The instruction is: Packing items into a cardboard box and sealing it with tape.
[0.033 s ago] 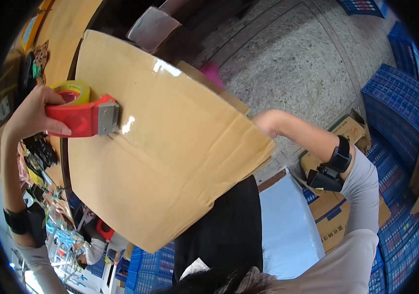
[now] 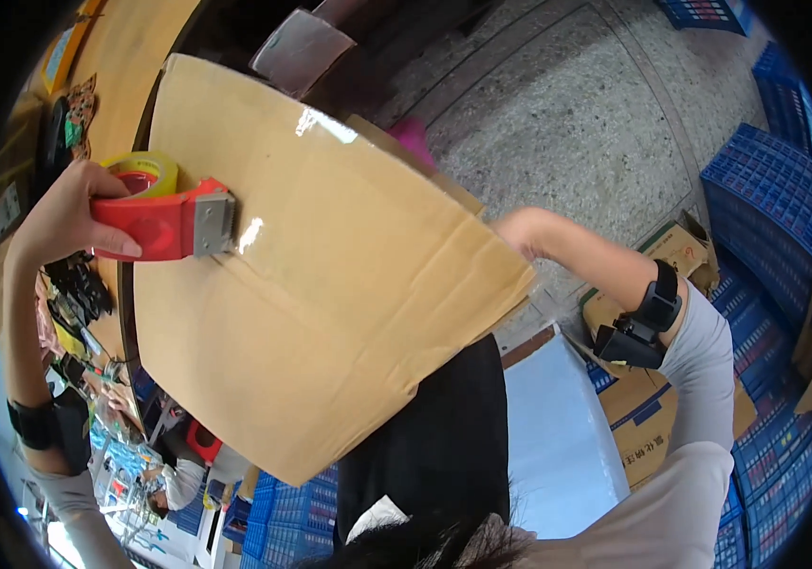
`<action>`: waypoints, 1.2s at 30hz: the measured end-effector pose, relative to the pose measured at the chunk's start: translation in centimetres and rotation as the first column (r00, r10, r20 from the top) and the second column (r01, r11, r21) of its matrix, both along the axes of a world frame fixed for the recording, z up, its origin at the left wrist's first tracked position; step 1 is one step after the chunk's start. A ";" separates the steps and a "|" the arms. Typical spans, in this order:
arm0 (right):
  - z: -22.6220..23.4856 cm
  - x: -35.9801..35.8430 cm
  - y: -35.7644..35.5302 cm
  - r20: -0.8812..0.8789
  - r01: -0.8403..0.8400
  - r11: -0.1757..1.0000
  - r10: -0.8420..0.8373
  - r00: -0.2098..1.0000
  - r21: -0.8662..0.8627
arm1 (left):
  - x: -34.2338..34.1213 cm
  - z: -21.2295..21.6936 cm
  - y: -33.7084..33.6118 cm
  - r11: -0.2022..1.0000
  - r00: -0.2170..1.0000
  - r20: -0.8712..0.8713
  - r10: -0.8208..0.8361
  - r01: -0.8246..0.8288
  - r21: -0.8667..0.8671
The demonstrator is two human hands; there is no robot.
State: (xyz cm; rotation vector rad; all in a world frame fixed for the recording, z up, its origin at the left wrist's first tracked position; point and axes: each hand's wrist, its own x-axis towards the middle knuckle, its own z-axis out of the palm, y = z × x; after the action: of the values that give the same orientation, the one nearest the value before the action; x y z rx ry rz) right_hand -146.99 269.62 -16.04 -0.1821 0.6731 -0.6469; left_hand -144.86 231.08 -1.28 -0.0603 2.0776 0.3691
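My left hand [image 2: 83, 216] is closed round a red tape dispenser [image 2: 155, 228] that carries a roll of clear yellowish tape [image 2: 164, 175]. The dispenser's grey metal toothed end rests on or very close to a large brown cardboard box [image 2: 330, 275]. Shiny strips on the box look like clear tape: one runs from the dispenser's end, another lies at the far edge. The box is tilted in front of my body. My right hand [image 2: 520, 232] is at its right edge, with the fingers hidden behind the cardboard.
On the left is a wooden table [image 2: 126, 71] with assorted items along it. Blue plastic crates [image 2: 771, 190] are stacked on the right, near opened cardboard boxes [image 2: 681, 256]. A pale blue panel [image 2: 558, 417] lies right of my dark clothing. Another person [image 2: 178, 484] sits at lower left.
The tape dispenser and my left hand have shifted very slightly right and up, and the box has moved slightly with them. My right hand stays at the box's edge.
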 end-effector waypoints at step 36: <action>1.6 3.7 0.5 -0.282 0.529 0.744 -0.448 0.848 0.409 | 2.3 1.7 4.6 0.973 0.968 -0.124 -0.220 0.209 -0.099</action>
State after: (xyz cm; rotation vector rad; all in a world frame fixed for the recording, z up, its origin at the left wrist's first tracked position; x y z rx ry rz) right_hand -143.32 270.07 -14.48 0.4259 1.0400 -0.9586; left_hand -142.56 235.68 0.39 0.1422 2.2067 0.1554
